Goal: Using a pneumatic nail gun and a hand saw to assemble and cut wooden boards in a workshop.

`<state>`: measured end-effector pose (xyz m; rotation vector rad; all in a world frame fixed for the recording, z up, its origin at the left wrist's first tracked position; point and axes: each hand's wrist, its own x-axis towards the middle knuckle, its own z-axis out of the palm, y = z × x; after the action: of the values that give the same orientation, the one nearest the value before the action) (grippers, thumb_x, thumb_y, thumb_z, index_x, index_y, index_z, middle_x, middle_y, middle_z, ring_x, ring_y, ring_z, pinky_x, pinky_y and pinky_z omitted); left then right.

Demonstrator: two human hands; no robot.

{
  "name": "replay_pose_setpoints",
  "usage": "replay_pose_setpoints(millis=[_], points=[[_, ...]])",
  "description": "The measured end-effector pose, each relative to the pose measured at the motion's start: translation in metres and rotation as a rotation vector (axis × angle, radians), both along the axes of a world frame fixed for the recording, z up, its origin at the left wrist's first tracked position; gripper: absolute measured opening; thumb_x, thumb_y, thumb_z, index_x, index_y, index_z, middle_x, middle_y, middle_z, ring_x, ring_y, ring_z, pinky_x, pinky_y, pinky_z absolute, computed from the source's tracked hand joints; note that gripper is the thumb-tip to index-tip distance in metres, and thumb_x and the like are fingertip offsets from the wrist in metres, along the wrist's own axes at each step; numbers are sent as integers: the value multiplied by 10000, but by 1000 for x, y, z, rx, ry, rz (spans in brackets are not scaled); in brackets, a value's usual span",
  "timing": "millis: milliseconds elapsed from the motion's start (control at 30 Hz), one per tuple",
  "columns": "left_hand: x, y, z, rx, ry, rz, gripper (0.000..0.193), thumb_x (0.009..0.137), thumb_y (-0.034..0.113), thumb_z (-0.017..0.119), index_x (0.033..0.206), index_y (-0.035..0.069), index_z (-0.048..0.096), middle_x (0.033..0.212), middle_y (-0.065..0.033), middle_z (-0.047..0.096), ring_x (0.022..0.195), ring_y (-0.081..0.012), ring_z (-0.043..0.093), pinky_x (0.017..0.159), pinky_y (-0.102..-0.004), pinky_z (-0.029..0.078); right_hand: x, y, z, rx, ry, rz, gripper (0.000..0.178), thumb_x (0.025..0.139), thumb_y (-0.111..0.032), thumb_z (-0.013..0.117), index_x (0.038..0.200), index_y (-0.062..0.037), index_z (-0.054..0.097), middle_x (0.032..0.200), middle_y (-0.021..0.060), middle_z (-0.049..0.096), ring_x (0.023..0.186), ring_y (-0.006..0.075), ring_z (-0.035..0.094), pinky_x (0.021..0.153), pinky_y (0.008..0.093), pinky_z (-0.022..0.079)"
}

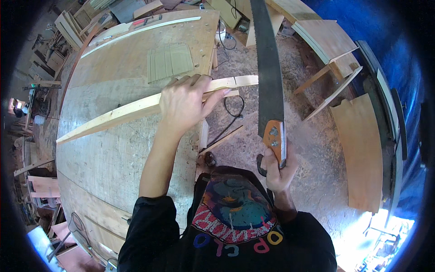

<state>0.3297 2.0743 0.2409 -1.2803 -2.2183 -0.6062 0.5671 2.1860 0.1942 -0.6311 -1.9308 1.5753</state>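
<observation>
A long pale wooden strip [122,111] lies across the workbench, its right end reaching past the bench edge. My left hand [183,97] is closed over the strip close to that edge, fingers on top and thumb along the near side. A dark pencil-like mark crosses the strip between this hand and its free end. In my right hand [278,167] is a handsaw [271,77], gripped by its wooden handle. The saw blade points away from me, its toothed edge on the left, close to the strip's free end. Whether blade and wood touch, I cannot tell.
The large workbench [108,158] fills the left side, with a thin flat panel [170,62] and a long white strip [140,34] on it. Below its right edge lie a black cable [234,115] and wood scraps. Curved wooden boards [360,154] stand at the right by blue sheeting [335,18].
</observation>
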Motion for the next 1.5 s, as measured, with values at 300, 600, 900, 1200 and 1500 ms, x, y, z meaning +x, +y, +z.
replay_pose_setpoints(millis=[300,600,900,1200,1500], points=[[16,-5,-4,-84,0,37,438,735,509,712,684,90,595,623,-48,600,523,-220,608,479,-334,464,8,7,3,-134,144,-89,282,879,-48,532,1139,58,508,784,4,560,579,33,463,499,198,376],[-46,7,32,-218,57,0,625,810,660,535,639,64,610,532,-117,573,456,-270,569,461,-401,487,41,13,-1,-74,139,-196,283,887,-31,504,1157,55,500,729,12,532,551,45,462,484,211,377],[-97,88,-68,-581,-628,-106,791,747,785,481,722,16,667,694,-188,644,732,-362,653,715,-445,507,73,11,2,-53,154,-451,242,929,-119,474,1099,53,492,659,28,475,489,74,432,439,226,385],[-116,102,-251,-474,-507,-213,651,874,626,449,807,30,701,886,-157,678,935,-374,611,834,-461,468,63,-13,-11,-204,-263,-485,382,926,-114,511,1278,12,432,672,17,507,503,59,471,458,204,386],[-113,90,-255,-399,-293,-155,503,907,525,449,820,99,702,893,-85,683,956,-343,587,857,-537,395,31,-26,-28,-260,-454,-312,446,895,-112,575,1295,-1,415,701,45,557,558,82,518,476,248,407]])
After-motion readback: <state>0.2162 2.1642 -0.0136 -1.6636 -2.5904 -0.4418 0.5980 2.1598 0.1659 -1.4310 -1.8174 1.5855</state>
